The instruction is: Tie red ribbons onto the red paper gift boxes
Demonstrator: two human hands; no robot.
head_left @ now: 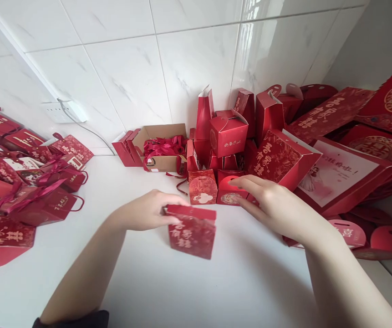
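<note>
My left hand (150, 209) grips the upper left side of a small red paper gift box (192, 232), its fingers partly hidden behind the box. Gold characters mark its front, slightly blurred. To the right, my right hand (267, 200) reaches over the row of red boxes with thumb and fingers apart. Its fingertips are at a red box with a rounded flap (228, 189); whether they touch it I cannot tell. Beside that one stands a patterned red box with a white figure (202, 189). Nothing shows between the right fingers.
A cardboard carton (168, 163) holds dark red ribbons (165, 146) by the tiled wall (120, 82). Ribbon-tied boxes (45, 202) crowd the left of the white table (141, 282). Larger red boxes (274, 152) pile up at right. A cable (89, 130) hangs from a wall socket (64, 111).
</note>
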